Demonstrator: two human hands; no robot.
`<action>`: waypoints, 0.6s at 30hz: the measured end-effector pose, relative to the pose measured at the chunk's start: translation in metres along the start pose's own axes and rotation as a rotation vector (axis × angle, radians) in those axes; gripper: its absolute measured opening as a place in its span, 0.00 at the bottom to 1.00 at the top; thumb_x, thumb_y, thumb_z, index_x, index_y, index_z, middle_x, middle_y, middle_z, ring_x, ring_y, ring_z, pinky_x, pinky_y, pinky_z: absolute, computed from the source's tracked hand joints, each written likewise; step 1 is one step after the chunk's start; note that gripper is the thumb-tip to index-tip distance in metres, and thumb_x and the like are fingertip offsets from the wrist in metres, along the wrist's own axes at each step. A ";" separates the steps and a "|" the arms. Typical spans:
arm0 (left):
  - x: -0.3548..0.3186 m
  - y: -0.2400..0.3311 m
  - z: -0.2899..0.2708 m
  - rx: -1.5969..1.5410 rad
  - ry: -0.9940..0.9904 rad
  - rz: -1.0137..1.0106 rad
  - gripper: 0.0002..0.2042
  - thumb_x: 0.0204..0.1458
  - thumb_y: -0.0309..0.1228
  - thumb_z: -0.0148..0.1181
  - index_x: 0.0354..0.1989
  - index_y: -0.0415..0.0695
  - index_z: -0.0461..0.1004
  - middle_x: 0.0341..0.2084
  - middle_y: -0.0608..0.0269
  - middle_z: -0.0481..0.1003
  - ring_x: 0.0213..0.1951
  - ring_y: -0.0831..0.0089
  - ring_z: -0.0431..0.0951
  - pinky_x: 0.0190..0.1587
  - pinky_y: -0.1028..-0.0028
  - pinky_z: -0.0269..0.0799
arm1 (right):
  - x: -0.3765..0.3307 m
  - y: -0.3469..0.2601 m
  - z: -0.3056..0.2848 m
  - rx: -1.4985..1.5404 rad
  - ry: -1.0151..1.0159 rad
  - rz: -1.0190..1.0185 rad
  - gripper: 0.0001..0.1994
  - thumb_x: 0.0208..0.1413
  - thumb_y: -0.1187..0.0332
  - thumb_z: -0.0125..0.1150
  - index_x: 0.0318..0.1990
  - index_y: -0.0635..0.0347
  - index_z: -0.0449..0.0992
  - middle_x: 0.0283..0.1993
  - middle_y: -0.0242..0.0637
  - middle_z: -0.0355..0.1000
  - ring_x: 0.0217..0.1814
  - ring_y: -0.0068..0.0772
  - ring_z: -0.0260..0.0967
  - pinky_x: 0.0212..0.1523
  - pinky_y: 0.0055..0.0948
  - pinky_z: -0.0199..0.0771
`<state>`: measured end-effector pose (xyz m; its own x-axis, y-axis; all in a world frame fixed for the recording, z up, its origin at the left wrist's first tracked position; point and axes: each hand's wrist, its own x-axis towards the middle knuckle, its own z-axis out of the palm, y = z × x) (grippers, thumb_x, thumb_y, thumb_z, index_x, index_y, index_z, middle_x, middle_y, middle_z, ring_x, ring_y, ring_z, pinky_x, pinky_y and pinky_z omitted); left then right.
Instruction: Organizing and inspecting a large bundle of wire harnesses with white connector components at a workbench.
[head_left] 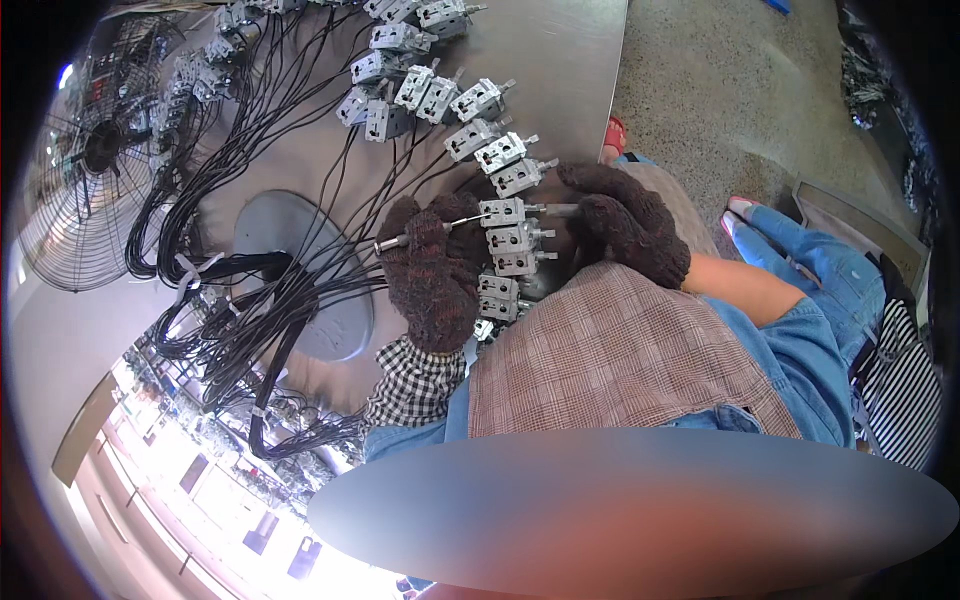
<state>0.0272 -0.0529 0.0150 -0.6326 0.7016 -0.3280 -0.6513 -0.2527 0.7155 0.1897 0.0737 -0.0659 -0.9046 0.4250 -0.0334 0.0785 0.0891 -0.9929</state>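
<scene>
My left hand (432, 275), in a dark brown knitted glove, is closed around a thin rod-like piece with a silvery metal end (390, 243). Its slim pale tip runs from my fingers to a small grey metal block (503, 212) in the row before me. On the other side of that block, my right hand (635, 230), gloved alike, has its fingers curled at a short metal stub (563, 210) sticking out from it. Whether the stub belongs to the block or is a separate tool, I cannot tell. More such blocks (515, 250) sit close beside it.
Several similar blocks (437, 97) curve across the metal table (540, 60), with black cables (300, 115) trailing left. A bundled cable coil (250, 300) lies over a round grey disc (350, 320). A wire-caged fan (100, 150) stands far left. Another person's denim-clad legs (800, 255) are at right.
</scene>
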 end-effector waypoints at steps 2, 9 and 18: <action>-0.001 -0.003 -0.005 -0.040 0.005 0.019 0.08 0.57 0.29 0.52 0.42 0.44 0.63 0.37 0.53 0.73 0.40 0.64 0.77 0.39 0.69 0.79 | 0.003 -0.009 0.003 0.192 0.213 0.006 0.16 0.53 0.73 0.57 0.49 0.61 0.66 0.55 0.47 0.65 0.46 0.36 0.72 0.37 0.28 0.76; -0.002 -0.003 -0.021 0.069 0.035 0.027 0.09 0.57 0.30 0.51 0.44 0.44 0.62 0.38 0.54 0.73 0.42 0.62 0.77 0.40 0.70 0.78 | 0.004 -0.013 -0.001 0.029 -0.029 0.209 0.18 0.56 0.71 0.55 0.53 0.64 0.64 0.58 0.46 0.62 0.49 0.32 0.70 0.38 0.27 0.75; 0.000 0.002 -0.018 0.155 0.020 -0.030 0.08 0.57 0.31 0.51 0.40 0.44 0.61 0.37 0.56 0.72 0.47 0.59 0.75 0.38 0.72 0.78 | 0.007 -0.019 -0.002 0.167 0.104 0.232 0.23 0.56 0.70 0.55 0.58 0.61 0.60 0.58 0.45 0.62 0.51 0.34 0.68 0.47 0.30 0.72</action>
<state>0.0185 -0.0660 0.0051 -0.6233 0.6933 -0.3617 -0.5984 -0.1251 0.7914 0.1822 0.0766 -0.0475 -0.8220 0.5075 -0.2586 0.2006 -0.1669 -0.9653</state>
